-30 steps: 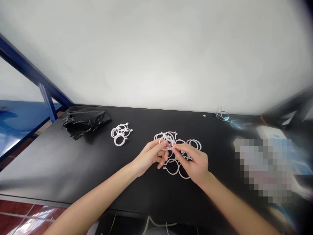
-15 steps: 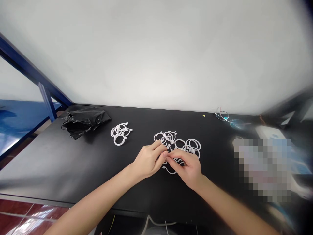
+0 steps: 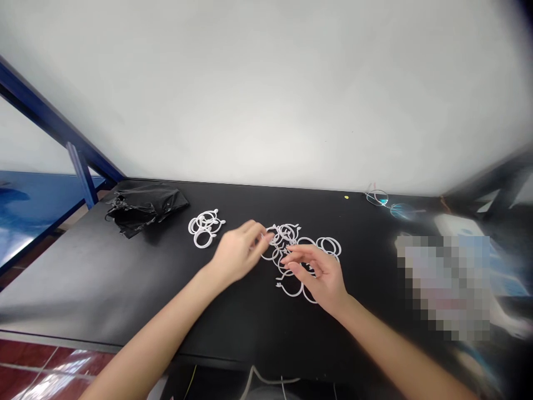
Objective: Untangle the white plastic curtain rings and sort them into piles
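My left hand (image 3: 241, 251) is over the left side of a loose pile of white plastic rings (image 3: 291, 289), with its fingers curled and the thumb near the index finger. A bit of a white ring shows at these fingers, mostly hidden by the hand. To the right, my right hand (image 3: 318, 272) hovers over the same pile, thumb and fingers apart, holding nothing. Many rings in this pile are split open and have small knobbed ends. A smaller cluster of white rings (image 3: 203, 238) lies to the left, overlapping one another.
A crumpled black plastic bag (image 3: 145, 205) lies at the table's back left. Eyeglasses (image 3: 377, 198) and a small yellow bit (image 3: 346, 197) are near the back right. Blurred items (image 3: 458, 225) sit at the right of the black table (image 3: 125, 278). A pale wall (image 3: 266, 100) stands behind.
My hands were pinched together over the pile and are now apart. The left hand has shifted left and slightly back; the right hand's fingers have spread.
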Motion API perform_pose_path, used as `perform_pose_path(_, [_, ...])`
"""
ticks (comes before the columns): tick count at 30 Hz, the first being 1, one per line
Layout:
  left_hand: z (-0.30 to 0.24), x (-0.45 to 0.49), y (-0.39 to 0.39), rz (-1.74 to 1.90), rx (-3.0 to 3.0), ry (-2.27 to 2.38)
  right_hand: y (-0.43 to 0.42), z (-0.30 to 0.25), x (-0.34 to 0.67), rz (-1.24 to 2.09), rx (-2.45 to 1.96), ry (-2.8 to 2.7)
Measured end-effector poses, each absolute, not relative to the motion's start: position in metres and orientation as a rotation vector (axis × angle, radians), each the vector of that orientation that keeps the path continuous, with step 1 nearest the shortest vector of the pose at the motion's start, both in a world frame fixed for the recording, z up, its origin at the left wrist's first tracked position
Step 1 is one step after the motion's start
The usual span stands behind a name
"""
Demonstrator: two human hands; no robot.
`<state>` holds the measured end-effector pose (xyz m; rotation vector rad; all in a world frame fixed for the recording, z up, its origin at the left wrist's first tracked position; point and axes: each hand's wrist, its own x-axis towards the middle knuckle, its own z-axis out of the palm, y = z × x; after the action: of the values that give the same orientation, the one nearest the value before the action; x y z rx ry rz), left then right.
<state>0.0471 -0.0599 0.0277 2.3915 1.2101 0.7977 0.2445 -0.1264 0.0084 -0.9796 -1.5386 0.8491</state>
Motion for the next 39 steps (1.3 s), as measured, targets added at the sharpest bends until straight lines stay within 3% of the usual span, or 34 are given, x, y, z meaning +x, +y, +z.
perform_pose_path(6, [0.032,-0.013,-0.014,0.840,2.446,1.798,-0.128,0.013,0.243,0.722,-0.951,-1.621])
perform_pose_path(20, [0.005,-0.048,0.010,0.705,2.561,1.724,-0.125,0.012,0.246,0.513,-0.970,-1.785])
perform_pose_path(27, [0.006,-0.044,0.007,0.681,2.570,1.763,-0.121,0.012,0.251,0.289,-0.889,-2.233])
perform_pose_path(39, [0.010,0.045,-0.051,0.756,2.706,0.817,-0.122,0.008,0.247,0.363,-0.951,-2.396])
